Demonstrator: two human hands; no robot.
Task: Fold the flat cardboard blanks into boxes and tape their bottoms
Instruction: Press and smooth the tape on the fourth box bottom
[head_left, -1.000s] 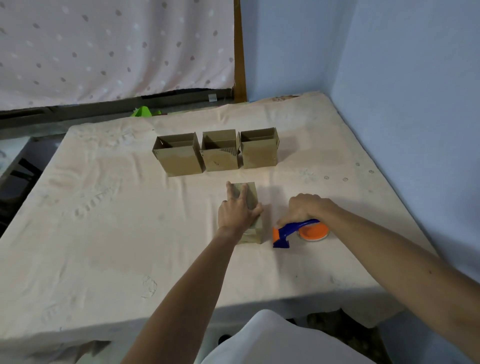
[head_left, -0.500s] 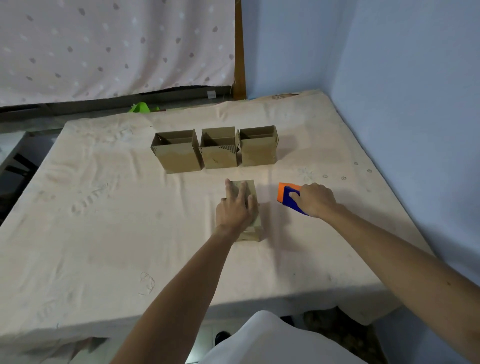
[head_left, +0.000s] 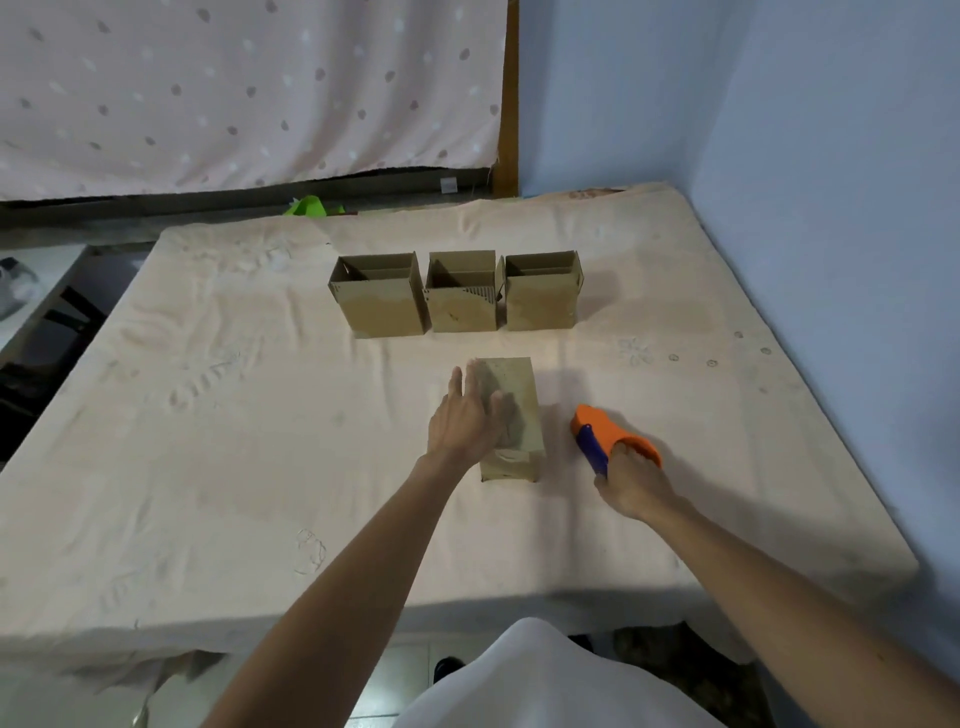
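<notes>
Cardboard box (head_left: 519, 395) pressed by flat left hand (head_left: 465, 423) | right hand (head_left: 631, 483) grasps tape dispenser (head_left: 597, 428), near box's right edge, apart

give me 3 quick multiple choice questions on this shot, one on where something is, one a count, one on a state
1. Where is the tape dispenser relative to the box under the left hand?
A. On top of it
B. To its right
C. Behind the back row

2. How many open boxes stand in the back row?
A. Two
B. Five
C. Three

3. What is the left hand doing?
A. Pressing flat on the box, fingers straight
B. Gripping the tape dispenser
C. Hanging off the table edge

Answers:
1. B: the orange and blue dispenser sits right of the box, held by the right hand.
2. C: three open-topped boxes stand side by side.
3. A: the palm and straight fingers lie on the box's top face.
</notes>
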